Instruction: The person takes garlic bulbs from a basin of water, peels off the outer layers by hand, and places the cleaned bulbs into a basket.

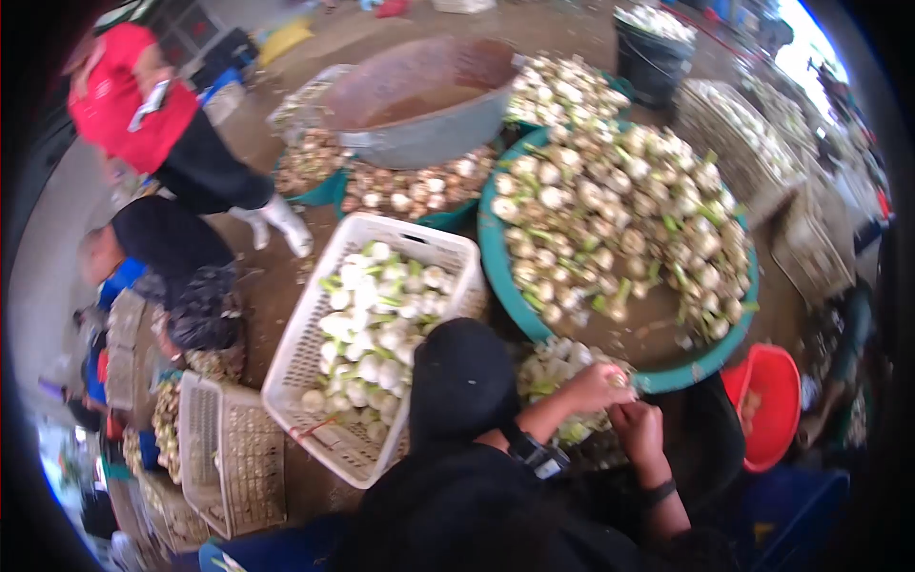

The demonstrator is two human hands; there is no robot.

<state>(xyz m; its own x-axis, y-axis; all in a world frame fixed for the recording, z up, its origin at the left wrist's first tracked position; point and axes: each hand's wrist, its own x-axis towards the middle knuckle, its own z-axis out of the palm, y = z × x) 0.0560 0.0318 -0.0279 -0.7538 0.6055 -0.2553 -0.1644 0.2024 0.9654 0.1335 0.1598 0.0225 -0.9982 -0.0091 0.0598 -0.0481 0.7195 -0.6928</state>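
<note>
My left hand (pixel 593 387), with a watch on its wrist, is closed around a pale garlic bulb (pixel 618 379) near the front rim of the wide teal tub (pixel 505 286). Right beside it my right hand (pixel 640 434), wearing a dark wristband, is curled shut; whatever its fingers grip is hidden. Piled in the tub are many garlic bulbs (pixel 591 210) with short green stems. Below my hands lies a heap of papery peelings and scraps (pixel 562 377). To the left stands a white perforated crate (pixel 329 262) of clean white garlic bulbs (pixel 367 329).
A large metal basin (pixel 419 143) rests behind the crate. A red bowl (pixel 774 405) is at the right. More crates (pixel 253 448) stand at left, and a black bucket (pixel 653 62) at the back. One person (pixel 129 100) stands at left; another (pixel 181 248) bends below.
</note>
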